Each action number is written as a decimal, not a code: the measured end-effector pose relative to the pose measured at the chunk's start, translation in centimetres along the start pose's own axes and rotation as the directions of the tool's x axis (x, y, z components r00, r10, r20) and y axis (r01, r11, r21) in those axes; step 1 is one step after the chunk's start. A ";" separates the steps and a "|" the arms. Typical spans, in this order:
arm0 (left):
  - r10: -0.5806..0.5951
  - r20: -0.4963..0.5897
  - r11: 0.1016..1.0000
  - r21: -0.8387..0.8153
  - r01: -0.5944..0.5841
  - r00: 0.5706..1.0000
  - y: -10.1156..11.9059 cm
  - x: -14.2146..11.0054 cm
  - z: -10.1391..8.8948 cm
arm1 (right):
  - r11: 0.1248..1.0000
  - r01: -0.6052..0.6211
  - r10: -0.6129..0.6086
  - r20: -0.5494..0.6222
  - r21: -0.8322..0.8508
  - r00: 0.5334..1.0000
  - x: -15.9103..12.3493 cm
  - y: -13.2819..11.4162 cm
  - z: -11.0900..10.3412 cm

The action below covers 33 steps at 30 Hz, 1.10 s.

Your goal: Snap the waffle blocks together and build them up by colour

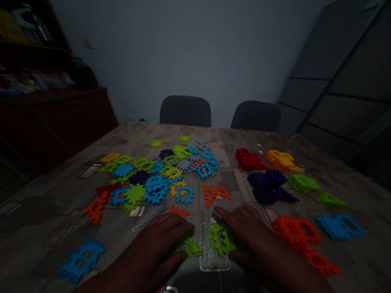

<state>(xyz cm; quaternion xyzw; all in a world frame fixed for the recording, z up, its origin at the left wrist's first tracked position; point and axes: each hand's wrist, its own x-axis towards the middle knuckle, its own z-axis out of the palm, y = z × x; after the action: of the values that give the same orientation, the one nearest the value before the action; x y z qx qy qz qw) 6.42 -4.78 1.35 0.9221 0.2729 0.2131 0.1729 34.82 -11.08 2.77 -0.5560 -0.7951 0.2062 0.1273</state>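
Note:
Near the front edge of the table, my left hand is closed on a lime green toothed building piece, thumb below and fingers over it. My right hand grips another lime green piece with a square window, held close to the first but apart from it. Orange triangular pieces lie just beyond the hands, and part of one more orange piece shows behind my left fingers. To the left lies a blue windowed piece.
A mixed heap of toothed pieces spreads over the left middle. On the right are piles sorted by colour: red, yellow, purple, green, blue and orange. Two chairs stand behind the table.

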 end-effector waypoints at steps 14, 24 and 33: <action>-0.184 0.269 0.983 0.026 0.184 0.945 1.6 3.3 -1.0 | 0.998 0.002 -0.006 0.077 0.055 0.997 0.3 -1.1 -0.6; -0.232 0.333 0.965 0.198 0.173 0.914 3.2 6.3 2.1 | 0.996 -0.001 0.001 0.002 0.090 1.000 0.0 1.1 0.2; -0.220 0.333 0.970 0.174 0.170 0.917 3.1 6.6 2.0 | 0.996 0.019 -0.021 0.021 0.084 1.000 0.5 0.3 0.3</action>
<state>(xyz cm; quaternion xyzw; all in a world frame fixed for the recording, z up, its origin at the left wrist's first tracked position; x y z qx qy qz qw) 13.72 -3.85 2.93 0.9232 0.3428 0.0077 0.1735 34.77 -10.56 2.37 -0.5399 -0.7927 0.2439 0.1439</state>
